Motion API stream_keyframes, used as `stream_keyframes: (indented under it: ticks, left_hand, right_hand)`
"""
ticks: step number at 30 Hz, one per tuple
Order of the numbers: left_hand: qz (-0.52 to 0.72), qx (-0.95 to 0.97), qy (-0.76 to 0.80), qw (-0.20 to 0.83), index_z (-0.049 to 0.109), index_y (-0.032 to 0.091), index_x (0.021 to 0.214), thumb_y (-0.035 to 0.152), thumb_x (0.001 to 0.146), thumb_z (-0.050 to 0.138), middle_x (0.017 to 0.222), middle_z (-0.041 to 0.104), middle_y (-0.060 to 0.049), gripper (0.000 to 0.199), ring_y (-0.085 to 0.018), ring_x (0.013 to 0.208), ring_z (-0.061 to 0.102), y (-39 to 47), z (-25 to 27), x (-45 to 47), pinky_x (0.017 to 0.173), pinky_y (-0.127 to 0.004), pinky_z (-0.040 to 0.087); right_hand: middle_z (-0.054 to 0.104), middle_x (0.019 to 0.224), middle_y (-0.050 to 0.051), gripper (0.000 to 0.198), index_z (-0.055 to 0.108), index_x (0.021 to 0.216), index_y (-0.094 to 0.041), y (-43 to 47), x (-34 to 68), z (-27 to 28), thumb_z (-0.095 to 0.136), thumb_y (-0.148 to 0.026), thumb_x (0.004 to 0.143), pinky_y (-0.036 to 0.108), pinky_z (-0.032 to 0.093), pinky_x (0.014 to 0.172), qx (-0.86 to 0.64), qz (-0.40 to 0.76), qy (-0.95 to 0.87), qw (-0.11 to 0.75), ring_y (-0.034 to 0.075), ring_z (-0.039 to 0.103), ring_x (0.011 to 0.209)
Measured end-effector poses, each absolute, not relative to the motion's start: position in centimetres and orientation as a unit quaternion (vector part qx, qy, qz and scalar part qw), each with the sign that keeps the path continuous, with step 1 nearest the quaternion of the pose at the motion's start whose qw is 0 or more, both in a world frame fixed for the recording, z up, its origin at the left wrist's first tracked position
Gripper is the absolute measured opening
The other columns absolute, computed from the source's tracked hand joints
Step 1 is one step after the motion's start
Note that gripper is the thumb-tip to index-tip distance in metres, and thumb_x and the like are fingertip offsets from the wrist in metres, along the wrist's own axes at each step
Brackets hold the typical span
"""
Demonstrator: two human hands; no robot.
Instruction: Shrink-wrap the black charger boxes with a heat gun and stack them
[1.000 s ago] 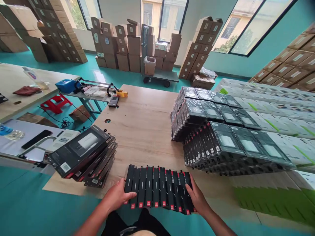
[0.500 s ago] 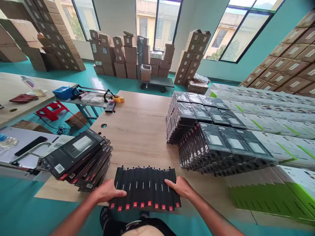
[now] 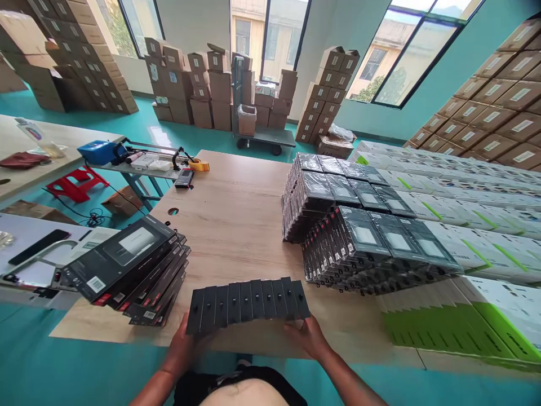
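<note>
A row of several slim black boxes [image 3: 245, 301] is gripped from both ends at the table's near edge, tilted so that plain narrow ends with small tabs face up. My left hand [image 3: 184, 341] closes on the row's left end, its fingers partly hidden and blurred. At the right end, my right hand [image 3: 309, 335] is closed on the lower corner. Left of the row, a leaning pile of black boxes [image 3: 131, 262] with white device pictures lies on the table. To the right stand plastic-wrapped stacks of similar black boxes [image 3: 363, 237].
White and green cartons [image 3: 448, 321] fill the right side. On the wooden table [image 3: 236, 220] lie a small black box [image 3: 184, 179] and a yellow tape roll [image 3: 198, 164]. A side bench at left holds a dark phone-like slab [image 3: 39, 247]. Cardboard boxes [image 3: 220, 84] line the windows.
The row of boxes has been tipped: the printed spines with red labels faced me before, and now the tabbed ends do. Both hands have shifted lower around it.
</note>
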State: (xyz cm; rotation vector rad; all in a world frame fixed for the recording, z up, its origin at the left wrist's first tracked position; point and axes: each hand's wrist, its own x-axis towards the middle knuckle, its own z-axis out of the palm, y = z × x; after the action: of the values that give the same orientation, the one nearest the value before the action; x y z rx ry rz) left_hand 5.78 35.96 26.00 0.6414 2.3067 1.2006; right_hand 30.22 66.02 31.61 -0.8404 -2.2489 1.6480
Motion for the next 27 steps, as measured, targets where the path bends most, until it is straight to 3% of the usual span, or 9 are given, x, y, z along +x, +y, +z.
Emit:
stream_keyframes:
  ticks: [3, 6, 12, 16, 20, 23, 27]
  left_hand:
    - [0.41, 0.271, 0.851, 0.186, 0.058, 0.018, 0.119, 0.045, 0.07, 0.069, 0.131, 0.054, -0.015, 0.057, -0.033, 0.125, 0.049, 36.4, 26.0, 5.8, 0.106, -0.043, 0.038]
    - [0.37, 0.287, 0.863, 0.192, 0.053, 0.015, 0.123, 0.05, 0.075, 0.064, 0.123, 0.059, -0.017, 0.061, -0.033, 0.111, 0.059, 36.4, 28.4, 5.8, 0.095, -0.042, 0.046]
    - [0.339, 0.303, 0.843, 0.288, 0.062, 0.021, 0.117, 0.057, 0.084, 0.053, 0.11, 0.069, -0.008, 0.05, -0.028, 0.103, 0.062, 36.5, 35.4, 4.9, 0.085, -0.031, 0.047]
    - [0.301, 0.329, 0.789, 0.423, 0.073, 0.022, 0.102, 0.062, 0.085, 0.046, 0.101, 0.073, -0.005, 0.051, -0.03, 0.096, 0.065, 37.8, 36.0, 3.6, 0.084, -0.031, 0.046]
    - [0.334, 0.33, 0.757, 0.454, 0.066, 0.026, 0.121, 0.06, 0.086, 0.047, 0.123, 0.066, -0.001, 0.053, -0.029, 0.115, 0.058, 38.3, 34.2, 3.1, 0.096, -0.031, 0.043]
    - [0.334, 0.329, 0.764, 0.444, 0.063, 0.025, 0.126, 0.061, 0.085, 0.047, 0.128, 0.062, -0.003, 0.056, -0.029, 0.12, 0.054, 38.1, 33.6, 3.2, 0.1, -0.033, 0.041]
    - [0.321, 0.337, 0.762, 0.451, 0.063, 0.024, 0.126, 0.062, 0.086, 0.045, 0.129, 0.062, -0.004, 0.058, -0.029, 0.121, 0.054, 37.8, 33.8, 3.3, 0.1, -0.033, 0.041]
  right_hand:
    - [0.063, 0.124, 0.009, 0.049, 0.06, 0.119, -0.018, 65.8, 29.7, 31.3, 0.07, -0.035, 0.074, 0.038, 0.04, 0.106, -0.307, 0.541, -0.773, 0.122, 0.028, 0.053, 0.121]
    - [0.07, 0.106, 0.01, 0.045, 0.066, 0.108, -0.015, 66.5, 29.4, 33.4, 0.07, -0.042, 0.072, 0.037, 0.048, 0.092, -0.343, 0.501, -0.788, 0.102, 0.029, 0.061, 0.106]
    - [0.072, 0.097, 0.008, 0.048, 0.071, 0.103, -0.019, 69.4, 29.7, 38.8, 0.065, -0.056, 0.073, 0.031, 0.049, 0.077, -0.346, 0.455, -0.819, -0.045, 0.029, 0.064, 0.094]
    - [0.073, 0.085, 0.008, 0.049, 0.074, 0.089, -0.015, 69.9, 28.5, 38.2, 0.064, -0.06, 0.072, 0.031, 0.049, 0.074, -0.368, 0.465, -0.794, -0.138, 0.026, 0.066, 0.084]
    - [0.072, 0.1, 0.009, 0.053, 0.072, 0.099, -0.017, 69.7, 27.5, 36.2, 0.064, -0.061, 0.071, 0.032, 0.05, 0.081, -0.362, 0.485, -0.785, -0.136, 0.028, 0.065, 0.097]
    - [0.069, 0.113, 0.01, 0.058, 0.069, 0.11, -0.019, 69.7, 27.5, 35.6, 0.064, -0.063, 0.071, 0.033, 0.05, 0.087, -0.362, 0.505, -0.771, -0.136, 0.028, 0.062, 0.105]
    - [0.069, 0.112, 0.011, 0.066, 0.065, 0.113, -0.019, 70.2, 28.1, 35.5, 0.056, -0.071, 0.074, 0.036, 0.055, 0.074, -0.377, 0.54, -0.733, -0.169, 0.028, 0.066, 0.096]
